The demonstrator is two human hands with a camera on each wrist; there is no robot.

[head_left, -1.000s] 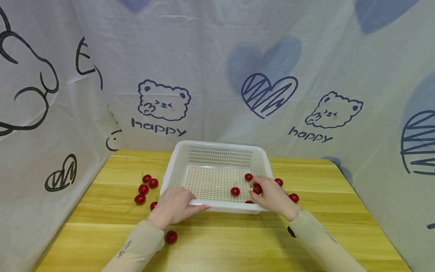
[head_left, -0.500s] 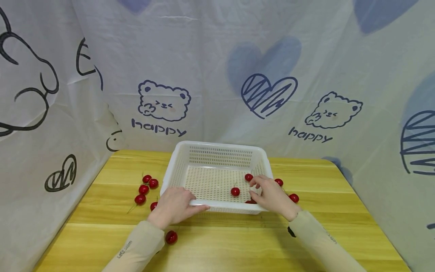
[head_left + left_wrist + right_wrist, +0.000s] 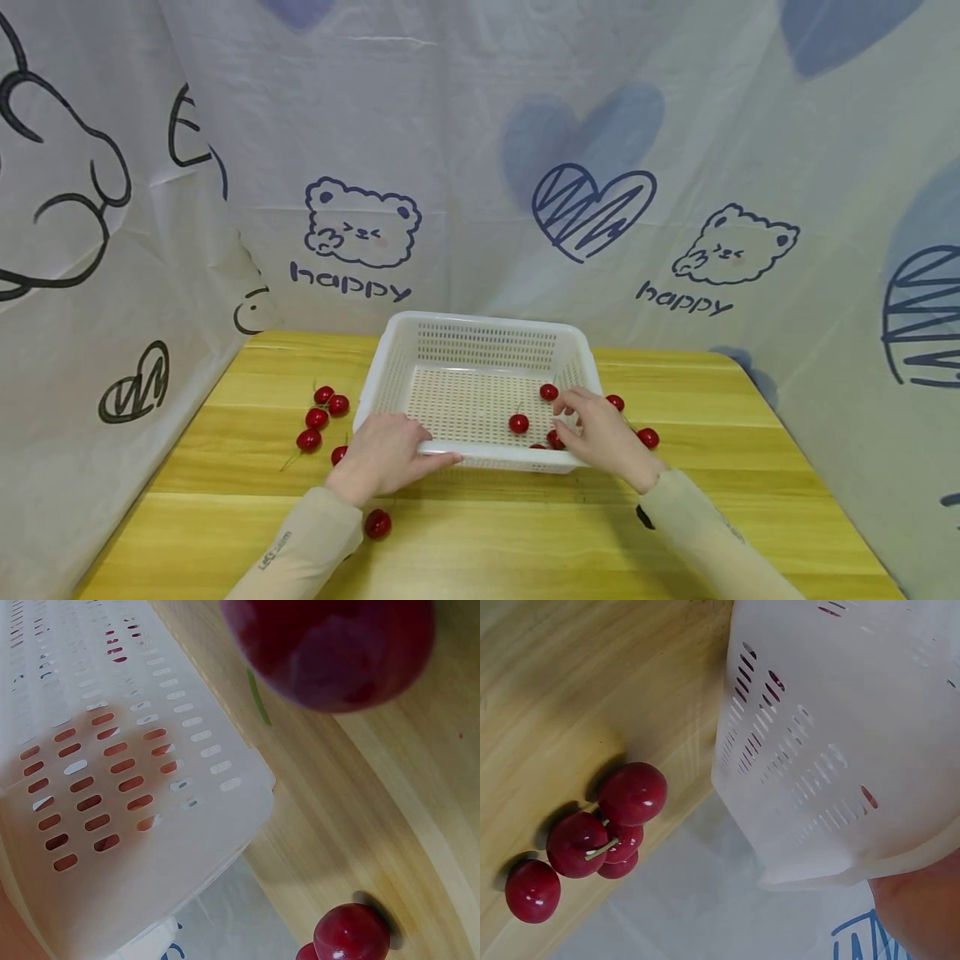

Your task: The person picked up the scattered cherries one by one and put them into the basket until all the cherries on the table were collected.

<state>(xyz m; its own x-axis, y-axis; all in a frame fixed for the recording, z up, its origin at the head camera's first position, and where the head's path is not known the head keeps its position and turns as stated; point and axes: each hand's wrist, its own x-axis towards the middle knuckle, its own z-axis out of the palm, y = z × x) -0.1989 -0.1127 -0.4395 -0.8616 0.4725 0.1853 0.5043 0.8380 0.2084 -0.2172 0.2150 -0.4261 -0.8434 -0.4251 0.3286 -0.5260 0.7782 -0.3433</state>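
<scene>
A white perforated plastic basket [image 3: 487, 319] stands on the wooden table. My left hand [image 3: 384, 457] grips its front left corner, thumb along the front rim and fingers over the wall; in the left wrist view those fingers show through the slots. Over the basket's right end is my right hand [image 3: 609, 435], its fingers loosely bent with nothing between them. One red cherry [image 3: 555, 439] lies just below its thumb. Another cherry [image 3: 518, 423] sits mid-floor, and a third cherry [image 3: 549, 392] lies farther back. The front rim mostly hides one more.
Several cherries [image 3: 317, 417] lie left of the basket, some with stems. A single cherry [image 3: 378, 523] rests near my left sleeve. More cherries [image 3: 577, 844] lie right of the basket. A printed curtain [image 3: 480, 250] hangs behind the table [image 3: 480, 533].
My right hand has let go of a cherry, which dropped to the basket's floor near the front wall. A neighbouring cherry there has shifted left. The left hand has stayed put.
</scene>
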